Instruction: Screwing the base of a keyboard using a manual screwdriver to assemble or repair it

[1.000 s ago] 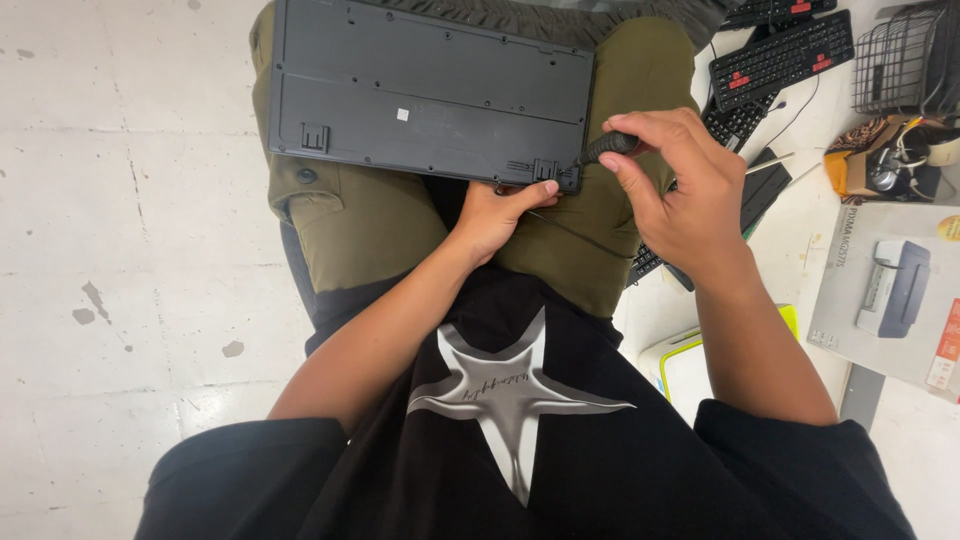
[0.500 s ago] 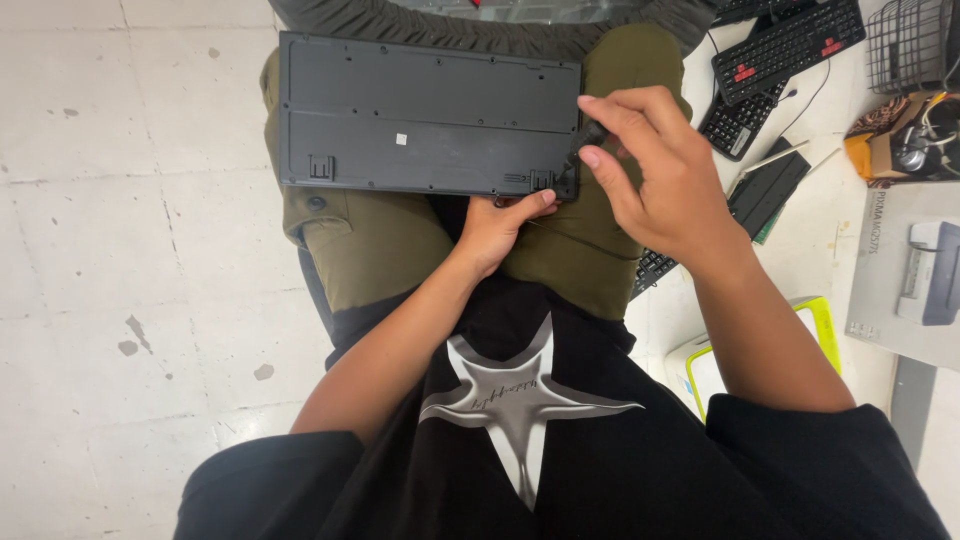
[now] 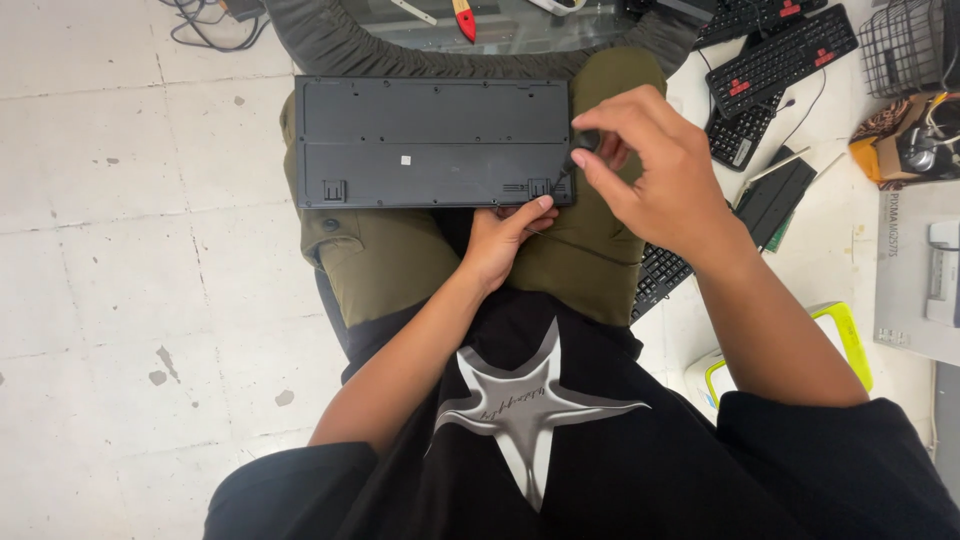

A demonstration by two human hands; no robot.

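The right hand (image 3: 655, 165) sits right of centre in the upper frame, fingers curled together and pinched on a small dark object (image 3: 583, 142) at the right end of the keyboard (image 3: 430, 140); what that object is cannot be told. The left hand (image 3: 505, 235) lies just below it at frame centre, fingers closed loosely, fingertips touching the keyboard's near edge by a folded foot.

The keyboard is dark grey, flipped underside up, lying flat across the person's olive-green trousers (image 3: 400, 260) in the upper middle. Its back shows screw holes, a small pale sticker and two flip feet along the near edge. Its left end overhangs the pale tiled floor (image 3: 130, 250), which gives open room at the left. The right is crowded: black keyboards with red keys (image 3: 780, 60), a wire basket (image 3: 915, 40) and a grey box (image 3: 915, 270).
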